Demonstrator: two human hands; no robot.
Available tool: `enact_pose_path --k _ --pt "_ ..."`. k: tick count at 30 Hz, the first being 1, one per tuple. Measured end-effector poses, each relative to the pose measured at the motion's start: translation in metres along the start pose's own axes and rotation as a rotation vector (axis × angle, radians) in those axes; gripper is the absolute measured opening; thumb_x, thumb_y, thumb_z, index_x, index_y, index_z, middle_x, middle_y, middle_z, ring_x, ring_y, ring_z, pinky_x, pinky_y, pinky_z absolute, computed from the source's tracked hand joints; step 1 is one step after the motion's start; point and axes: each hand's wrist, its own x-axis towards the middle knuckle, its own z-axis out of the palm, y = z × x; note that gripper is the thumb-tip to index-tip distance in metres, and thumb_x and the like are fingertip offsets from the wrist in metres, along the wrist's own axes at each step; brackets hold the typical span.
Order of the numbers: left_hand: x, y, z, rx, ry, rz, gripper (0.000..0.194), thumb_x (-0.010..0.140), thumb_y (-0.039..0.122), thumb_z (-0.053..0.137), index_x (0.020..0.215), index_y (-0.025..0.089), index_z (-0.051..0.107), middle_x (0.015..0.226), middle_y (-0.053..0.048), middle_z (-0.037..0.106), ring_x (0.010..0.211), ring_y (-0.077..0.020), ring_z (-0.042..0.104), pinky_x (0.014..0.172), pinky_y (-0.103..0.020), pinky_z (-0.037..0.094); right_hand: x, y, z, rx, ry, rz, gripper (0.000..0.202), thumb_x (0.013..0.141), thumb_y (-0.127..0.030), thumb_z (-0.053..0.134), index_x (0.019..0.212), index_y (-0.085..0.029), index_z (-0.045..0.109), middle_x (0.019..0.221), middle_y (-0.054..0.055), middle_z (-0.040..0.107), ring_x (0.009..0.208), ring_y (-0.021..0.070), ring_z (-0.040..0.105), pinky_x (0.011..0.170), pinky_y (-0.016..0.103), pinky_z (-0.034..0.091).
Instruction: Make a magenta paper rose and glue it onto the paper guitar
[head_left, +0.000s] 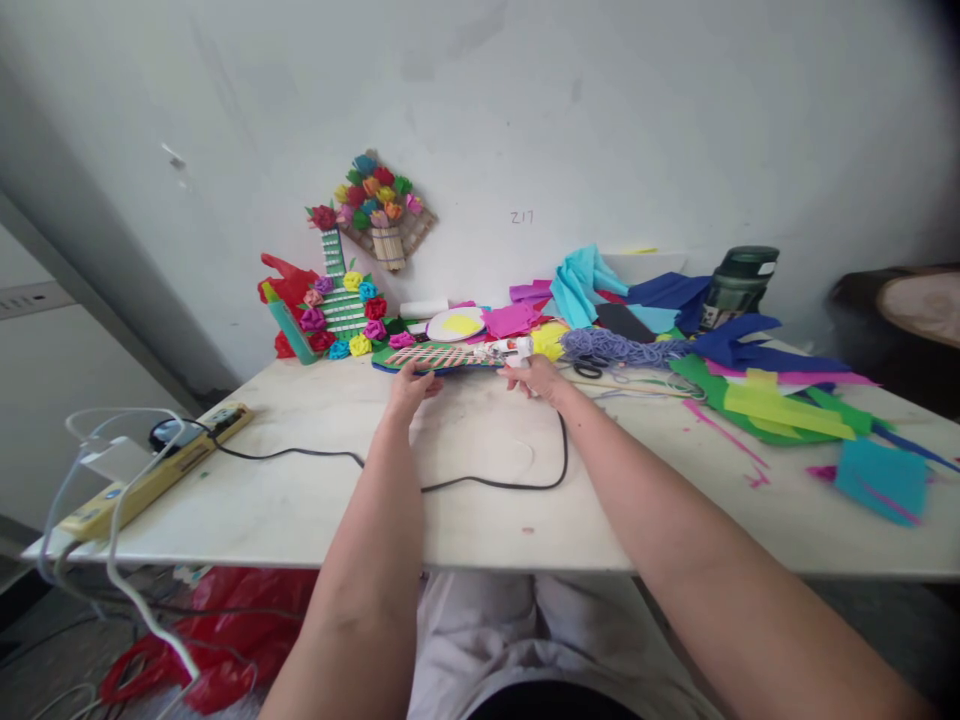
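My left hand [411,388] grips the near edge of a flat green craft piece [439,356] edged in dark blue, with pink-and-white strips laid across it. My right hand [534,378] is closed around a white glue gun [512,350], whose front points left toward the piece's right part. From the glue gun a black cord [491,484] loops over the table toward the left. Whether the nozzle touches the piece I cannot tell. Just right of my right hand lie black-handled scissors [588,369] and a tangle of blue-purple yarn [626,345].
A yellow power strip [161,478] with plugs sits at the table's left. Flower-decorated crafts [346,300] and a green glue bottle [289,325] stand at the back left. Coloured paper [780,405] and a dark bottle [739,290] occupy the right. A red bag [225,640] lies below.
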Motion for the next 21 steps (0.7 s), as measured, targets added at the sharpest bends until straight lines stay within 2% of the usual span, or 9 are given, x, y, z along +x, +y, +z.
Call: enact_pose_path --k 6,12,18,21 --pt "0.0027 -0.0033 0.0034 -0.085 0.012 0.062 0.024 0.068 0.018 0.071 0.085 0.015 0.055 0.066 -0.005 0.068 0.063 -0.0171 0.068 0.068 -0.03 0.054 0.0026 0.004 -0.0004 0.031 -0.02 -0.026 0.014 0.07 -0.024 0.067 0.065 -0.013 0.06 0.047 -0.001 0.059 0.032 0.0051 0.037 0.03 0.019 0.03" --pt "0.005 -0.0045 0.0077 -0.066 0.023 0.092 0.028 0.064 0.025 0.073 0.084 0.014 0.057 0.067 -0.005 0.068 0.061 -0.017 0.067 0.063 -0.029 0.054 0.0032 0.0047 -0.0003 0.053 -0.045 -0.055 0.014 0.069 -0.025 0.067 0.068 -0.012 0.061 0.047 -0.002 0.059 0.031 0.0056 0.038 0.031 0.019 0.03" --pt "0.0049 -0.0042 0.009 0.021 0.046 0.046 0.03 0.062 0.027 0.072 0.087 0.013 0.062 0.059 -0.003 0.066 0.052 -0.0157 0.064 0.05 -0.024 0.049 0.0016 0.0018 0.0018 0.044 -0.064 -0.07 0.019 0.065 -0.027 0.072 0.064 -0.013 0.059 0.046 -0.002 0.058 0.03 0.0055 0.038 0.031 0.02 0.03" --pt "0.004 -0.0035 0.0087 0.021 0.054 0.029 0.032 0.061 0.026 0.073 0.088 0.012 0.065 0.06 -0.004 0.067 0.053 -0.0152 0.064 0.051 -0.023 0.049 0.0031 0.0039 0.0025 0.011 -0.074 -0.061 0.021 0.065 -0.029 0.072 0.064 -0.013 0.059 0.046 -0.002 0.058 0.031 0.0052 0.038 0.031 0.019 0.03"
